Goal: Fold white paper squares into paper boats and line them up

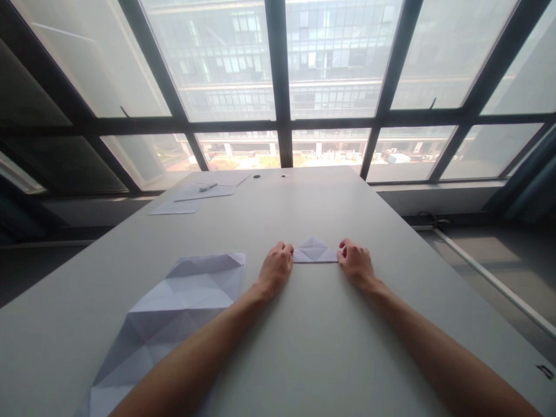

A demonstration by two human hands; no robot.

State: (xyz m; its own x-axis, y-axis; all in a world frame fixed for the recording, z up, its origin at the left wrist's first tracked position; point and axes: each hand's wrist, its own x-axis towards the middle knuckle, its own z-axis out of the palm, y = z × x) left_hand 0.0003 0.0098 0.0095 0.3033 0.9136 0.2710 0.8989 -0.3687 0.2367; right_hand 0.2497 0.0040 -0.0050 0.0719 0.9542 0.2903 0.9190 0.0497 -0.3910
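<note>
A small folded white paper shape [314, 251] lies flat on the grey table [330, 336], pointed at its far side. My left hand [275, 268] rests at its left end with fingers curled, pinching that corner. At the right end my right hand [355, 262] does the same, fingers curled on the right corner. Both forearms stretch across the table toward the paper.
A large creased white sheet [174, 313] lies unfolded at the near left, partly under my left forearm. Flat paper sheets [191, 197] and a small white object [207, 186] sit at the far left corner. Large windows stand beyond the table's far edge.
</note>
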